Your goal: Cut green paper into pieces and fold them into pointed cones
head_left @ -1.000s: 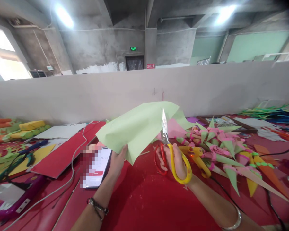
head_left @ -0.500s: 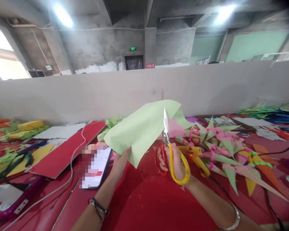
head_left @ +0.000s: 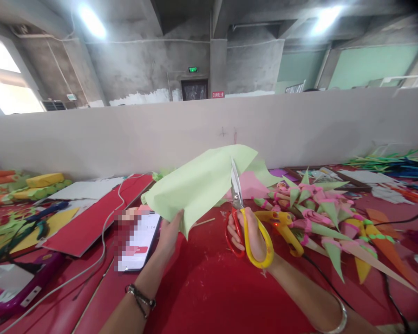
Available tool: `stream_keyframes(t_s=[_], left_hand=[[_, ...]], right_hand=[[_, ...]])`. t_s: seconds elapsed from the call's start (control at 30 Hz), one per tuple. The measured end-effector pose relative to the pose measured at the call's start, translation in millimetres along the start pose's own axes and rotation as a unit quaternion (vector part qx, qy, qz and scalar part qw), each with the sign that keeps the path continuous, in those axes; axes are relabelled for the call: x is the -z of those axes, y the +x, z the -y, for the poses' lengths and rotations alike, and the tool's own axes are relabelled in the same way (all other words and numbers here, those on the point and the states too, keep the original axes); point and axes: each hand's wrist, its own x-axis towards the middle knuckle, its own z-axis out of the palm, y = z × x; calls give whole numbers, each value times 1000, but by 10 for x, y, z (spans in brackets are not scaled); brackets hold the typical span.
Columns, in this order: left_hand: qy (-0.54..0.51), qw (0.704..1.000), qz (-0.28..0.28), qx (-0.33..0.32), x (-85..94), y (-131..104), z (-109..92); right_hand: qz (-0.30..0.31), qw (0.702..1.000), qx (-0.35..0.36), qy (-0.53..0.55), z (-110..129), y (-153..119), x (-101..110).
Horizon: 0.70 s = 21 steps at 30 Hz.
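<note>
Between my hands a light green sheet of paper [head_left: 191, 183] is held up above the red tabletop, its surface curved. My left hand [head_left: 170, 232] pinches its lower edge near the left end. In my right hand [head_left: 252, 234] is a pair of scissors [head_left: 236, 185] with one yellow and one red handle loop. The blades point up and lie against the right part of the sheet; whether both blades straddle the paper I cannot tell. A phone [head_left: 139, 243] lies just left of my left wrist. Right of my right hand rests a yellow glue gun [head_left: 282, 222].
Pink and green paper cones [head_left: 320, 208] are heaped at the right. A red board [head_left: 97, 218] and a white cable [head_left: 102, 232] lie at the left, by a purple device [head_left: 28, 287]. A low grey partition [head_left: 125, 139] stands behind the table. Pink paper [head_left: 252, 185] lies behind the scissors.
The green sheet and my left hand have shifted slightly left and up. The scissors have moved a little left and tilt more to the left, still against the paper. A thin stick now shows beneath the sheet.
</note>
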Motion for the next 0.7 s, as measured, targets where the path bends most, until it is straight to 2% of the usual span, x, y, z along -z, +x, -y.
stream_keyframes(t_s=[0.27, 0.37, 0.47, 0.7], left_hand=[[-23, 999, 16, -28, -45, -58, -109], [-27, 999, 4, -18, -44, -54, -175], [-22, 1000, -7, -4, -13, -21, -216], [-18, 1000, 16, -12, 39, 24, -190]], right_hand=[[34, 999, -25, 1, -56, 45, 76], [45, 999, -30, 3, -55, 69, 94], [36, 999, -15, 12, -39, 88, 97], [19, 999, -17, 20, 21, 98, 99]])
